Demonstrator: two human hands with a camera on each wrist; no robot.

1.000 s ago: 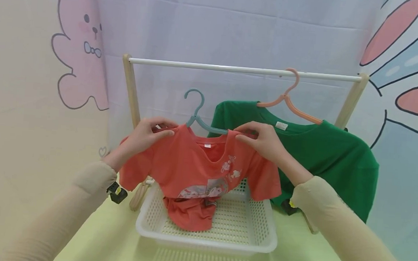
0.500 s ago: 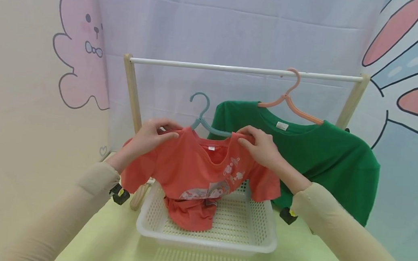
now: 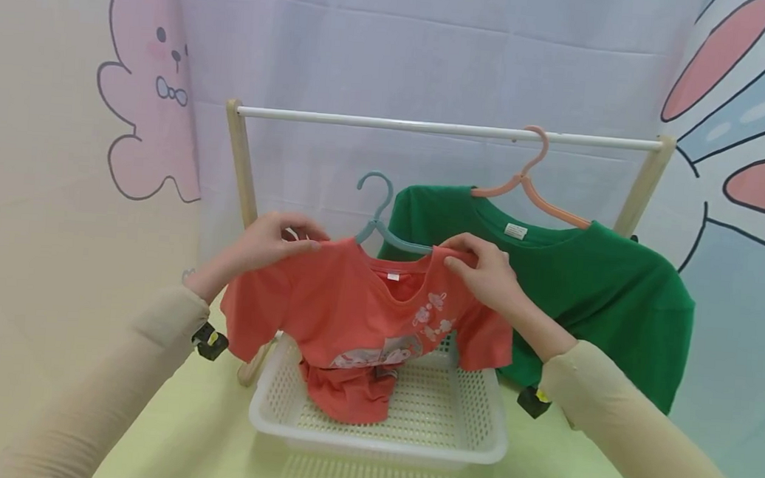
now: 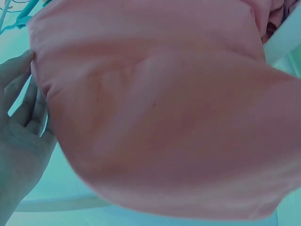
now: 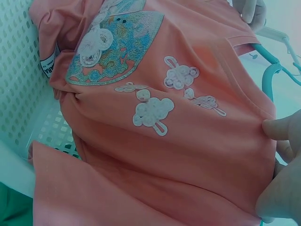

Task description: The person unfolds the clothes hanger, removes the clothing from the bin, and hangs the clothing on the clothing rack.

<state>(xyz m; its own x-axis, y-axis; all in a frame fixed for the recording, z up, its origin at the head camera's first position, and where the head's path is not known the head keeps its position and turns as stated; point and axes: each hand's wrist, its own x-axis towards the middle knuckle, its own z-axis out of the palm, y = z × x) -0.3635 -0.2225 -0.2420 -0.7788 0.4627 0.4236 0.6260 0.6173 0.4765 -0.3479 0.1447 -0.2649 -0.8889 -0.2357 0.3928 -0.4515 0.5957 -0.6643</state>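
Observation:
A coral-red T-shirt (image 3: 338,295) with white flower appliqués hangs on a teal hanger (image 3: 383,228), its lower part bunched in the white basket. My left hand (image 3: 269,244) pinches the shirt's left shoulder between thumb and fingers. On the other shoulder, beside the neckline, my right hand (image 3: 487,272) pinches the cloth; in the right wrist view its thumb (image 5: 277,129) presses on the fabric. The hanger's hook stands free below the rod. In the left wrist view the sleeve covers most of the picture, with the left hand (image 4: 23,122) at its edge.
A white rod (image 3: 377,122) on wooden posts spans the back. From its right part hangs a green T-shirt (image 3: 604,306) on an orange hanger (image 3: 551,205), behind my right hand. The white perforated basket (image 3: 381,446) stands on a yellow-green surface (image 3: 209,434).
The teal hanger has shifted right and slightly down, with the shirt's neckline following. My right hand has moved slightly right. The left hand keeps its hold, and the green T-shirt has stayed put.

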